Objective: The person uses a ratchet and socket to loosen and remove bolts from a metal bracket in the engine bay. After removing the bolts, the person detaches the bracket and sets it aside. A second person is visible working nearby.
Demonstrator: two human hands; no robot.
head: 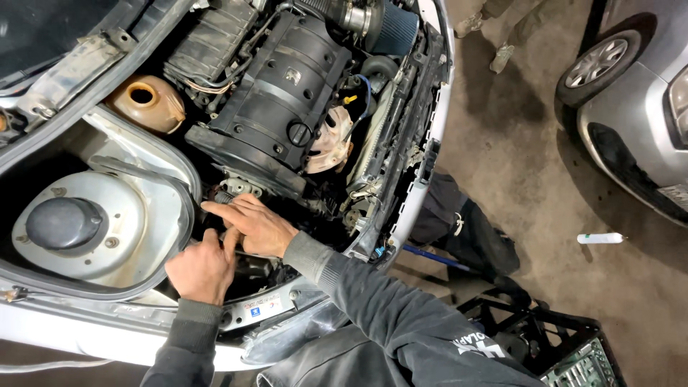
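We cannot see what the left hand [203,269] grips; its fingers curl down into the dark gap. The right hand [251,223] covers the part beneath. Grey car [634,107] cut off at right edge; black crate [545,344] cropped at bottom.

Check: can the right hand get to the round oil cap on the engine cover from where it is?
Probably yes. The right hand lies just below the engine cover, and the oil cap sits exposed on top with nothing over it.
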